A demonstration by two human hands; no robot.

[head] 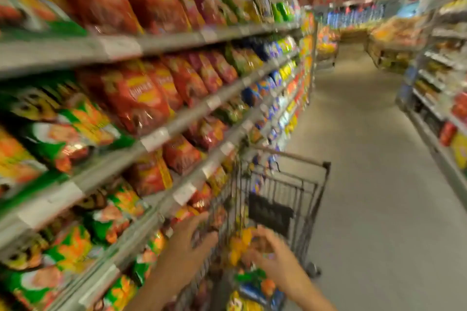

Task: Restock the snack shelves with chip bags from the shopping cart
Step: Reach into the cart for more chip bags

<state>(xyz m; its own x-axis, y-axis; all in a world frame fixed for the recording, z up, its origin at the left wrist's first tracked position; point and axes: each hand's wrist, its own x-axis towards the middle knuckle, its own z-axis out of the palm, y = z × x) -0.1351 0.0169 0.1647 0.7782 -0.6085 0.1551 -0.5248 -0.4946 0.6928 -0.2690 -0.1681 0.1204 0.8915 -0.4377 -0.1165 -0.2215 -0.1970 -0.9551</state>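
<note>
Reaching: two hands [188, 237] [271, 252], one cart [290, 184], one yellow bag [240, 245].

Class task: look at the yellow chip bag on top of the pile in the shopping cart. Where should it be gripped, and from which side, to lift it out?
Probably grip the yellow chip bag by its upper edge, coming from above through the open top of the shopping cart, since wire walls close off the sides. The right hand already reaches in over it; blur hides whether it holds the bag. The left hand is at the cart's shelf-side wall.
</note>
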